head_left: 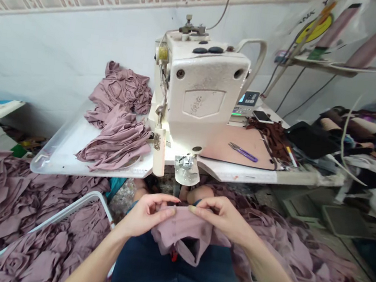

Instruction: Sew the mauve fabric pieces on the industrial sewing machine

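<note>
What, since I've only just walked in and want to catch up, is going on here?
A seated person holds a mauve piece of cloth over their lap, pinching its upper edge between the fingers of the left hand and right hand. It is apart from the sewing machine in front of them. More mauve cloth is heaped on the table left of the machine, and more fills a white basket. Purple-handled snips lie on a tan mat.
</note>
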Demonstrator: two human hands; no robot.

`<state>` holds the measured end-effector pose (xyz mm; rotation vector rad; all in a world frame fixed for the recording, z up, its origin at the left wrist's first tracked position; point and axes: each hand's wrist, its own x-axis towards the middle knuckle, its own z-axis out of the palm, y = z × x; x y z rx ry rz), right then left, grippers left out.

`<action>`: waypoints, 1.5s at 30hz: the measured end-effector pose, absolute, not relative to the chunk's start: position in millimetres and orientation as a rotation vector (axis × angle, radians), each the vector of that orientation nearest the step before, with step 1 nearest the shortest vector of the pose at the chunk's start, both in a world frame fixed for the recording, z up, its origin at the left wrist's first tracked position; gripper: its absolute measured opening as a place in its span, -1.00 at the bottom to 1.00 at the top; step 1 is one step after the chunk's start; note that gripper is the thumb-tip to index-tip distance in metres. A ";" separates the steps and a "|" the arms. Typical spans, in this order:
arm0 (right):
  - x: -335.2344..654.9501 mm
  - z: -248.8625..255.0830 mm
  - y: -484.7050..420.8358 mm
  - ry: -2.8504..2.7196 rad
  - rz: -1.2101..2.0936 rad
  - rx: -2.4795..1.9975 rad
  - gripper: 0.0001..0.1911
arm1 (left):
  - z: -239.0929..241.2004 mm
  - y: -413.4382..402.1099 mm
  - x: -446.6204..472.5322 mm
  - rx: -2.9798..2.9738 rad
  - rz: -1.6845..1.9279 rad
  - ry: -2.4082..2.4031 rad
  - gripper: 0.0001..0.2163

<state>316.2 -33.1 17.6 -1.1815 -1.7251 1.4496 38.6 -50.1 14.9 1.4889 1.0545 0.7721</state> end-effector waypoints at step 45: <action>318.6 30.5 35.7 -1.386 0.933 -1.203 -0.66 | 44.4 25.8 86.4 1.388 1.340 1.183 -0.72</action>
